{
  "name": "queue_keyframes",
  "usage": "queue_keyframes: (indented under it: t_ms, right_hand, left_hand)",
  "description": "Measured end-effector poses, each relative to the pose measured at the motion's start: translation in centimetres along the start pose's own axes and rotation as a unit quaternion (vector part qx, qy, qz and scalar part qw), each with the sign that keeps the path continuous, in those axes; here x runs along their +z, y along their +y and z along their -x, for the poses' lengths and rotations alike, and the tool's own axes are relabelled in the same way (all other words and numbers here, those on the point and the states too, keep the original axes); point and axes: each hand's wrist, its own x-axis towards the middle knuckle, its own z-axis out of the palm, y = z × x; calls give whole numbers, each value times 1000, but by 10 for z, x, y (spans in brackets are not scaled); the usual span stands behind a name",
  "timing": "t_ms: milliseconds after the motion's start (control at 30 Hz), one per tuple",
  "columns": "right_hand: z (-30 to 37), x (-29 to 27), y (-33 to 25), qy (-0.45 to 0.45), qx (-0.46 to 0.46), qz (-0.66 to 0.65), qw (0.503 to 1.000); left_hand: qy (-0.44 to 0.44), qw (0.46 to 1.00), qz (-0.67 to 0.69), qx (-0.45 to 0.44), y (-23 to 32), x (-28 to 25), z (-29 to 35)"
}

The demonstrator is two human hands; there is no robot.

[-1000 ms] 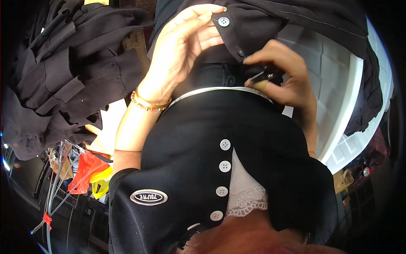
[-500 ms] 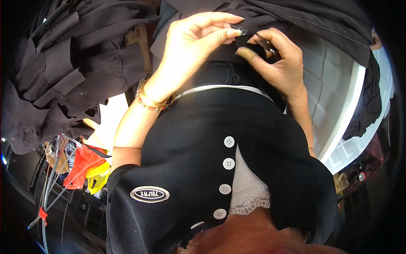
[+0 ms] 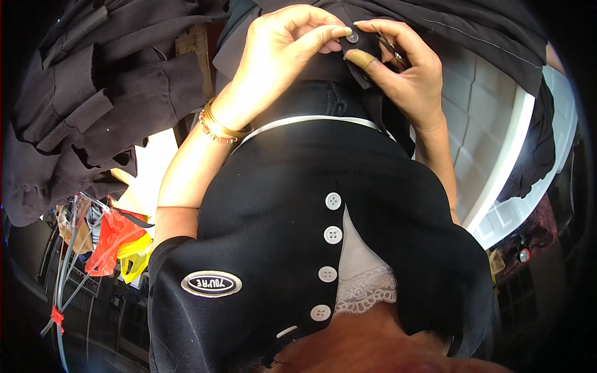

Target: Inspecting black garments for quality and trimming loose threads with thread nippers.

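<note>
A dark garment (image 3: 357, 65) lies over my lap, with a small round grey button (image 3: 352, 37) on a strip of its cloth. My left hand (image 3: 292, 43) pinches the cloth edge just left of the button, thumb and forefinger together. From the other side, my right hand (image 3: 404, 68) closes on the same strip, forefinger above the button and thumb below it. Tucked inside the right fingers is a small dark tool (image 3: 393, 52) with a shiny edge, seemingly thread snips, mostly hidden. A yellowish cover wraps the right thumb's tip.
Dark garments (image 3: 118, 87) are heaped at the left. A white plastic tub (image 3: 497, 180) stands at the right under more dark cloth (image 3: 460, 31). Red and yellow plastic bags (image 3: 118, 239) hang at the lower left beside thin grey tubes or cords (image 3: 65, 273).
My right hand has come up and left onto the button strip, now gripping it. The button shows face-on, with my left thumb and forefinger slightly left of it.
</note>
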Motion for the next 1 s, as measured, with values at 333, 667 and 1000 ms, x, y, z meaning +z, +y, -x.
queue_keyframes:
  t_ms: [333,667,1000]
  right_hand:
    - [-10,2,9,-5,-20,-56,998]
    - [-2,6,20,-1,-52,-9,999]
    - [7,-4,0,-11,11,-12,1000]
  left_hand:
    - [4,989,129,-66,-7,-1,-1]
    - [-3,997,72,-42,-8,1,3]
    - [6,1000,-22,21,2,12,1]
